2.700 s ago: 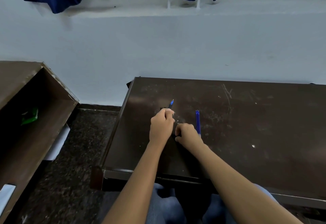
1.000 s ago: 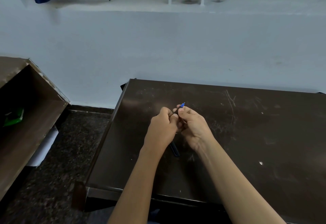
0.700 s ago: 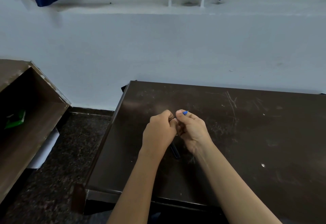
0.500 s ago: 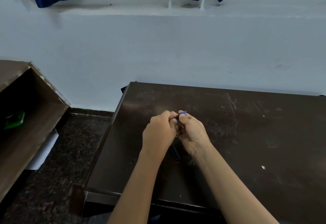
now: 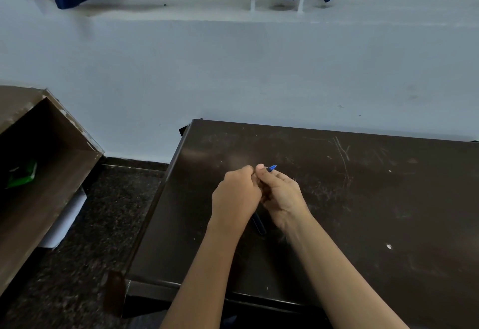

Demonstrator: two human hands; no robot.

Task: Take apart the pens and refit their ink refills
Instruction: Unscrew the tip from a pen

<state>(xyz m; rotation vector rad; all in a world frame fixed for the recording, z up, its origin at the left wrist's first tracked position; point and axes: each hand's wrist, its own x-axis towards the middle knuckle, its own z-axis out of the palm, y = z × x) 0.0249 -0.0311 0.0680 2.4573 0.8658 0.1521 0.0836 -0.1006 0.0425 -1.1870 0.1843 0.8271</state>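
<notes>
Right hand (image 5: 281,191): fingers curled round a pen (image 5: 271,168), whose blue tip pokes out past the thumb, over the table's left half.
Left hand (image 5: 236,194): fingers curled, pressed against the right hand; I cannot tell whether it pinches anything.
Dark pen barrel (image 5: 258,222): lies on the table (image 5: 363,212) between both wrists.
Far left, I note a brown shelf (image 5: 51,173) holding a green packet (image 5: 22,176).

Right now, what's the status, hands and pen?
Left hand, right hand both gripping pen, blue tip out. Dark piece on desk beneath them. Nothing in the way.
</notes>
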